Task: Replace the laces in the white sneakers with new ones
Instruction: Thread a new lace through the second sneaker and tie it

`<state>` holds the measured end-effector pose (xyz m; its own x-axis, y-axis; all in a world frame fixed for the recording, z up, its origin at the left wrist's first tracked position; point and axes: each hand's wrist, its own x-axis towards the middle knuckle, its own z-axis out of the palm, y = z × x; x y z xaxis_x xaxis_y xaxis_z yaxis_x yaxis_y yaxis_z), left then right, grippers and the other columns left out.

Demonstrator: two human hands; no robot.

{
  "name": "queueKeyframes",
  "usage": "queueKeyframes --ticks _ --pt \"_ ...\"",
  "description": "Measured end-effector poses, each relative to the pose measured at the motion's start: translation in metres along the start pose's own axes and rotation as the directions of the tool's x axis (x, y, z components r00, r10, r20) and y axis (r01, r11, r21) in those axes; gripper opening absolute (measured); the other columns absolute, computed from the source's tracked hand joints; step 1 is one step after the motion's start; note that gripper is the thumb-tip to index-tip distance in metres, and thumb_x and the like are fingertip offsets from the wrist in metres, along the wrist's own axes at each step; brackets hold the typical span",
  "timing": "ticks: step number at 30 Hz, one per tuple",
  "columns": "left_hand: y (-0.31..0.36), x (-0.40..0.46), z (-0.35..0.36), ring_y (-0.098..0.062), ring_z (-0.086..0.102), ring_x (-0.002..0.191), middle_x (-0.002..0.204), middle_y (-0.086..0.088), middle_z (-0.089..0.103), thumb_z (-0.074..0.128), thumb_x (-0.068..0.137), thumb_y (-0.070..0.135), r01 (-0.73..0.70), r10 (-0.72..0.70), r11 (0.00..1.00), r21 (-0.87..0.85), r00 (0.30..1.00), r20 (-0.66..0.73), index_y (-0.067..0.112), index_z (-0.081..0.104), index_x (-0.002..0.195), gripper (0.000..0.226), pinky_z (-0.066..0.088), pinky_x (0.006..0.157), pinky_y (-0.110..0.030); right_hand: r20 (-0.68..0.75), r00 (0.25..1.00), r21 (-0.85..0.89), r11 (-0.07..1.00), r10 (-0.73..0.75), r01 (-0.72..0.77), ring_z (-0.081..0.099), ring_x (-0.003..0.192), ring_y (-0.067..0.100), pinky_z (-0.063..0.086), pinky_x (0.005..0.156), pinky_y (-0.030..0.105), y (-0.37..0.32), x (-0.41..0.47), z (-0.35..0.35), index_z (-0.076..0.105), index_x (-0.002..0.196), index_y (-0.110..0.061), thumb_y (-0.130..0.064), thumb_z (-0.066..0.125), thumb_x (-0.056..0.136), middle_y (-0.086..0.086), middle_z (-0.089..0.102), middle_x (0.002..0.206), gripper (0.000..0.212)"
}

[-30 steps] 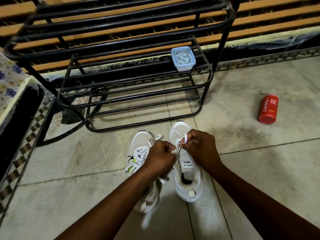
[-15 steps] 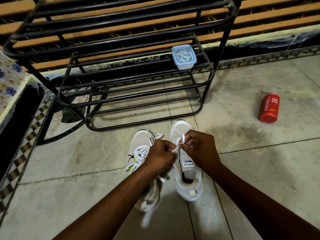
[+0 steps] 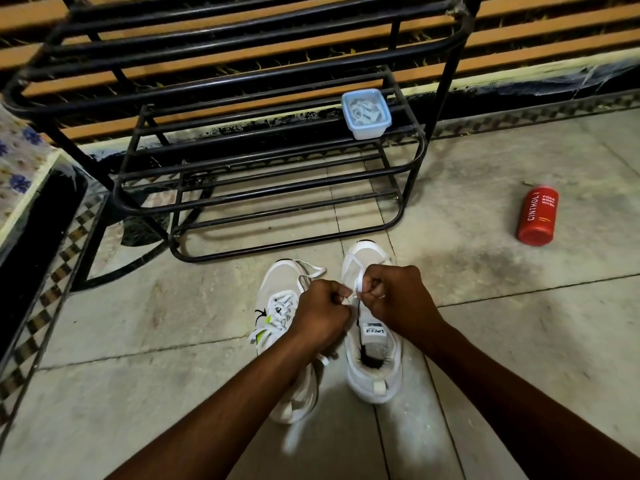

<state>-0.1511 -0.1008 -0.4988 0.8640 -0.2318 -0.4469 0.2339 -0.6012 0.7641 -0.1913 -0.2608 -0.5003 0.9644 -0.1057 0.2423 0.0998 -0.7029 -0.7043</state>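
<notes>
Two white sneakers stand side by side on the tiled floor, toes pointing away from me. The left sneaker (image 3: 277, 306) is laced, with loose lace ends at its toe. The right sneaker (image 3: 375, 362) shows an open tongue and a "SPEED" insole label. A white lace (image 3: 358, 284) loops over the right sneaker's front. My right hand (image 3: 398, 299) pinches that loop. My left hand (image 3: 320, 317) is curled beside it and pinches the lace's tip near the eyelets. A clear lidded box (image 3: 366, 114) with white laces inside sits on the rack.
A black metal shoe rack (image 3: 270, 188) stands just beyond the sneakers. A red body-wash bottle (image 3: 537, 216) lies on the floor to the right. A dark ledge with checkered edging (image 3: 41, 237) runs along the left. A striped wall is behind the rack.
Both hands stay over the right sneaker's front. The right hand has drawn the lace loop slightly up and toward the toe; the left hand barely shifted.
</notes>
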Motion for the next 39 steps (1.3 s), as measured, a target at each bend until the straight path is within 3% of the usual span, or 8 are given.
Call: queueKeyframes --ticks 4,7,9,14,19,27,33,39 --pt "0.000 -0.001 -0.001 -0.022 0.069 0.063 0.081 -0.004 0.070 0.073 0.082 0.004 0.014 -0.015 0.999 -0.042 1.000 -0.007 0.014 0.073 0.101 0.022 0.055 0.055 -0.030 0.016 0.998 -0.017 0.998 -0.053 0.053 0.059 0.051 0.017 0.047 0.057 0.028 0.001 -0.002 0.002 0.063 0.066 -0.012 0.008 0.078 0.063 -0.004 0.060 0.054 0.025" --pt "0.001 -0.003 0.000 -0.030 0.073 0.073 0.081 -0.005 0.070 0.074 0.081 0.005 -0.002 0.002 1.000 -0.031 1.000 -0.006 0.015 0.073 0.101 0.023 0.062 0.067 -0.042 0.031 0.998 -0.025 0.999 -0.047 0.048 0.053 0.052 0.008 0.040 0.057 0.014 0.003 -0.002 0.003 0.063 0.065 -0.013 0.008 0.079 0.062 -0.010 0.056 0.054 0.026" --pt "0.001 -0.003 0.001 -0.033 0.073 0.079 0.084 -0.007 0.071 0.074 0.080 0.005 -0.010 0.010 0.999 -0.031 1.000 -0.006 0.015 0.073 0.102 0.024 0.062 0.074 -0.046 -0.014 0.997 0.021 0.997 0.079 -0.078 0.059 0.056 0.005 0.041 0.060 0.009 0.005 0.001 0.004 0.062 0.061 -0.021 0.000 0.084 0.063 -0.015 0.057 0.053 0.030" --pt "-0.002 -0.002 0.005 -0.024 0.068 0.073 0.083 -0.006 0.068 0.077 0.082 0.005 -0.024 0.023 0.999 -0.047 1.000 -0.021 0.015 0.073 0.107 0.027 0.059 0.074 -0.039 0.055 0.932 0.246 0.900 0.358 -0.360 0.071 0.059 0.007 0.056 0.064 0.025 0.014 0.005 0.004 0.066 0.055 -0.026 -0.008 0.091 0.062 -0.010 0.072 0.062 0.032" --pt "-0.002 0.000 0.005 -0.021 0.067 0.072 0.083 -0.004 0.067 0.076 0.081 0.004 -0.014 0.014 0.998 -0.063 1.000 -0.006 0.014 0.074 0.106 0.027 0.056 0.070 -0.034 0.042 0.959 0.185 0.941 0.281 -0.283 0.068 0.060 0.001 0.048 0.061 0.014 0.011 0.002 0.008 0.065 0.061 -0.028 -0.011 0.089 0.063 -0.016 0.070 0.063 0.030" --pt "-0.002 0.001 0.006 -0.020 0.063 0.067 0.080 -0.003 0.064 0.073 0.084 0.006 -0.028 0.030 0.998 -0.062 0.999 0.026 0.013 0.073 0.109 0.026 0.052 0.067 -0.033 0.001 0.999 -0.004 0.999 0.033 -0.033 0.066 0.065 0.025 0.053 0.061 0.047 0.007 -0.002 0.006 0.060 0.069 -0.008 0.005 0.074 0.075 0.004 0.065 0.063 0.020" --pt "-0.002 -0.001 0.004 -0.024 0.063 0.067 0.079 -0.004 0.065 0.073 0.084 0.009 -0.012 0.014 0.996 -0.087 1.000 0.021 0.014 0.074 0.105 0.022 0.059 0.074 -0.049 0.005 0.999 0.054 0.998 0.046 -0.046 0.072 0.067 0.016 0.058 0.064 0.046 0.007 -0.001 0.000 0.064 0.074 -0.013 0.011 0.069 0.076 -0.011 0.063 0.062 0.024" --pt "0.001 -0.002 0.005 -0.017 0.059 0.065 0.076 0.001 0.059 0.074 0.082 0.006 -0.029 0.031 0.997 -0.077 0.999 0.028 0.014 0.073 0.105 0.025 0.049 0.065 -0.032 0.013 0.978 0.077 0.975 0.208 -0.208 0.071 0.078 0.023 0.056 0.069 0.047 0.007 -0.003 0.007 0.048 0.087 -0.027 -0.010 0.070 0.077 -0.006 0.068 0.077 0.029"
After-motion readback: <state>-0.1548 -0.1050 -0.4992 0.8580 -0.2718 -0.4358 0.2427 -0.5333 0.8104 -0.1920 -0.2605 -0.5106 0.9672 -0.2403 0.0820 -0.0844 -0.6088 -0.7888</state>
